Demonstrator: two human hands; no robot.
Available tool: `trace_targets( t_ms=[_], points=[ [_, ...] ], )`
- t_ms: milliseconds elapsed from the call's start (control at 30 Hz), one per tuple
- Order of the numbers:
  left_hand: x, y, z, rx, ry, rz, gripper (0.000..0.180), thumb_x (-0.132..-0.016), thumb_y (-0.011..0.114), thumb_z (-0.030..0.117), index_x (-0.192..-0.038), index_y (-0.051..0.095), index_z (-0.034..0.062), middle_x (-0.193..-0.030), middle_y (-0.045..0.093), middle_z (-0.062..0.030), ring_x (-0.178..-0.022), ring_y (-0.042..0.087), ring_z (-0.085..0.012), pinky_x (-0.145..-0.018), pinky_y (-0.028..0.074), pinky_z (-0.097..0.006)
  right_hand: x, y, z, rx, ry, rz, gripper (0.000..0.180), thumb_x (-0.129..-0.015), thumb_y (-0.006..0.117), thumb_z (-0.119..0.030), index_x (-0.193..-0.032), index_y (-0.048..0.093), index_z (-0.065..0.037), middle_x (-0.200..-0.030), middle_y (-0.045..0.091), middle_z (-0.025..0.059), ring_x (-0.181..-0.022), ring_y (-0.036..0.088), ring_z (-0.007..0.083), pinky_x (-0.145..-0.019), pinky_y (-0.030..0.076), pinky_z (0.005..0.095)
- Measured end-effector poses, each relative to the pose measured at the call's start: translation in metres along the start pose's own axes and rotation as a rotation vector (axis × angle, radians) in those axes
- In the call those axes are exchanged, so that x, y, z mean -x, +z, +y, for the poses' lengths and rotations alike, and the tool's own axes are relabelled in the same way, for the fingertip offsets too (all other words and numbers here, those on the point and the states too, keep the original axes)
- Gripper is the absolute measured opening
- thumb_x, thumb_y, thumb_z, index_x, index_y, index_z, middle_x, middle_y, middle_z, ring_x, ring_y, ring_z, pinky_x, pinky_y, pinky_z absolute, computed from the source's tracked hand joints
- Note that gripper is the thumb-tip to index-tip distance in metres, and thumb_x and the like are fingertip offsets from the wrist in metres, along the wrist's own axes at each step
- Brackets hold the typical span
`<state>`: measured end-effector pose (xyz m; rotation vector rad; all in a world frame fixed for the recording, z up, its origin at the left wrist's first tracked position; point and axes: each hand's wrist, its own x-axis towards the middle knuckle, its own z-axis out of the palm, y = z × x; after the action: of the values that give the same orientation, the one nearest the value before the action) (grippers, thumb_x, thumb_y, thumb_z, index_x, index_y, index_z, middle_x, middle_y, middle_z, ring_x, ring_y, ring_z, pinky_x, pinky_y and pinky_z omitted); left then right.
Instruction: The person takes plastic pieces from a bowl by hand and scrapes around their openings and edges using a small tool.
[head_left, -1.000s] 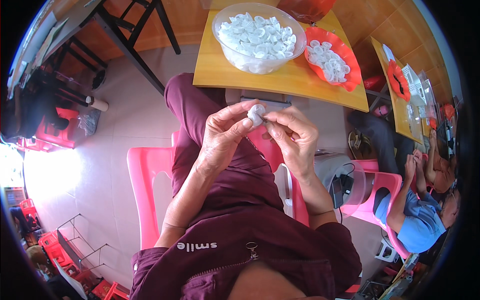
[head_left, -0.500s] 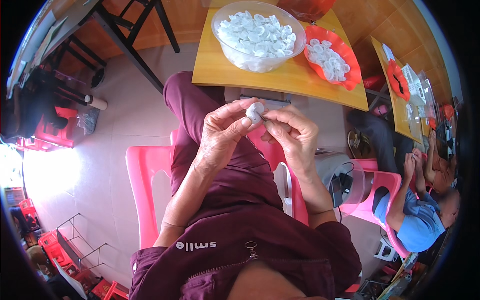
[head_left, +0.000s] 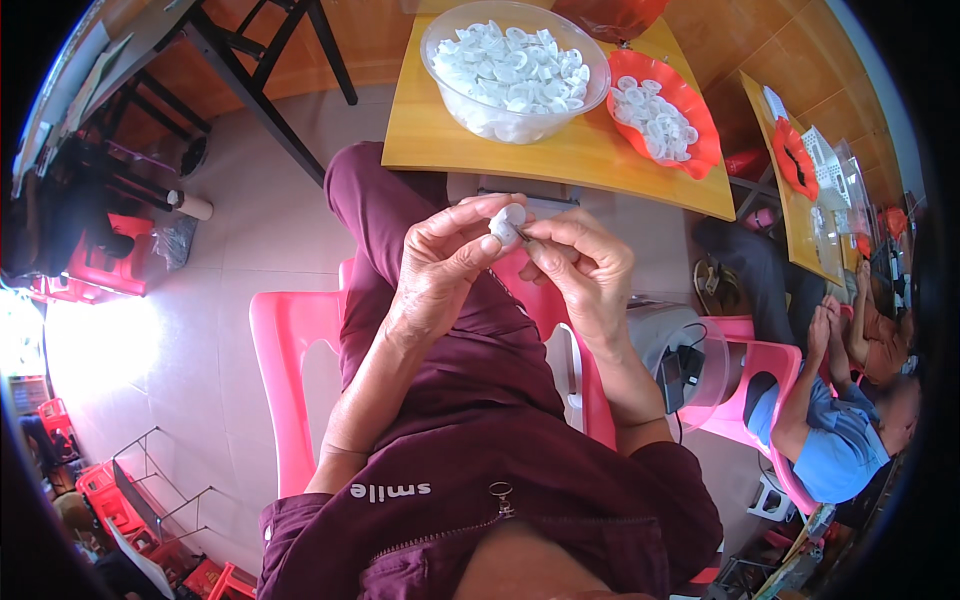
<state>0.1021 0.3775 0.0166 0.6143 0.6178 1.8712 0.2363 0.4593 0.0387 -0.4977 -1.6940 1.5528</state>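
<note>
Above my lap, the fingertips of my left hand (head_left: 440, 262) pinch a small white plastic cap-like part (head_left: 506, 224) with a round lid-like disc at its top. My right hand (head_left: 590, 268) meets it from the other side, thumb and forefinger closed on a thin dark tool (head_left: 525, 237) whose tip is at the part; its exact kind is too small to tell. Beyond my hands, a clear plastic bowl (head_left: 492, 125) is heaped with similar white parts (head_left: 512, 68). To its right, a red wavy-edged dish (head_left: 706, 135) holds more white parts (head_left: 655, 120).
Both containers stand on a yellow wooden table (head_left: 425, 140). Right of me are a clear round tub (head_left: 708, 375) with a black adapter, and a person in a blue shirt (head_left: 825, 440) on a pink chair (head_left: 745, 385). Dark table legs (head_left: 255, 105) stand at the far left.
My hands stay in almost the same place with the white part between them. The part has turned very slightly; otherwise only a small shift of the whole view shows.
</note>
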Motion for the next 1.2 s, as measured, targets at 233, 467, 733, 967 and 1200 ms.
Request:
trace_targets(
  t_ms=[233, 467, 733, 967, 1200],
  points=[
    [-0.001, 0.005, 0.002, -0.185, 0.067, 0.052, 0.039, -0.080, 0.063, -0.004, -0.117, 0.053, -0.0007, -0.115, 0.057, -0.0143, -0.104, 0.057, -0.0188, -0.089, 0.049, -0.033, -0.004, -0.002, 0.001, -0.010, 0.036, -0.028, 0.012, -0.084, 0.057, 0.003, -0.094, 0.064, 0.004, -0.087, 0.058, 0.0086, -0.065, 0.062, 0.0143, -0.055, 0.050, 0.0216],
    [0.002, 0.010, 0.004, -0.462, 0.300, 0.041, 0.052, -0.075, 0.068, -0.006, -0.120, 0.042, -0.0023, -0.111, 0.057, -0.0165, -0.101, 0.058, -0.0178, -0.085, 0.050, -0.029, -0.008, -0.003, 0.008, -0.107, 0.123, -0.114, 0.013, -0.081, 0.057, 0.007, -0.092, 0.065, 0.005, -0.086, 0.057, 0.0069, -0.066, 0.062, 0.0126, -0.057, 0.050, 0.0203],
    [0.002, 0.011, 0.009, -0.442, 0.203, -0.012, 0.052, -0.075, 0.068, -0.004, -0.118, 0.038, 0.0004, -0.106, 0.059, -0.0154, -0.091, 0.059, -0.0161, -0.081, 0.050, -0.029, -0.013, -0.017, 0.003, 0.078, -0.011, -0.026, 0.013, -0.078, 0.059, 0.002, -0.090, 0.064, 0.002, -0.079, 0.051, 0.0023, -0.053, 0.046, 0.0054, -0.046, 0.033, 0.0180],
    [0.003, 0.010, 0.009, -0.226, -0.033, -0.072, 0.051, -0.076, 0.067, -0.003, -0.118, 0.039, 0.0032, -0.104, 0.059, -0.0132, -0.091, 0.059, -0.0149, -0.081, 0.050, -0.029, -0.015, -0.017, -0.009, 0.197, -0.152, -0.202, 0.036, -0.068, 0.076, -0.009, -0.102, 0.065, -0.004, -0.090, 0.049, 0.0019, -0.067, 0.046, 0.0065, -0.054, 0.038, 0.0212],
    [0.001, 0.009, 0.010, -0.133, -0.104, -0.198, 0.051, -0.076, 0.070, -0.001, -0.117, 0.041, 0.0039, -0.102, 0.060, -0.0109, -0.095, 0.058, -0.0146, -0.084, 0.048, -0.028, -0.017, -0.024, -0.003, 0.230, -0.213, -0.304, 0.037, -0.067, 0.078, -0.015, -0.101, 0.067, -0.008, -0.081, 0.047, 0.0015, -0.070, 0.046, 0.0123, -0.059, 0.039, 0.0257]
  ],
)
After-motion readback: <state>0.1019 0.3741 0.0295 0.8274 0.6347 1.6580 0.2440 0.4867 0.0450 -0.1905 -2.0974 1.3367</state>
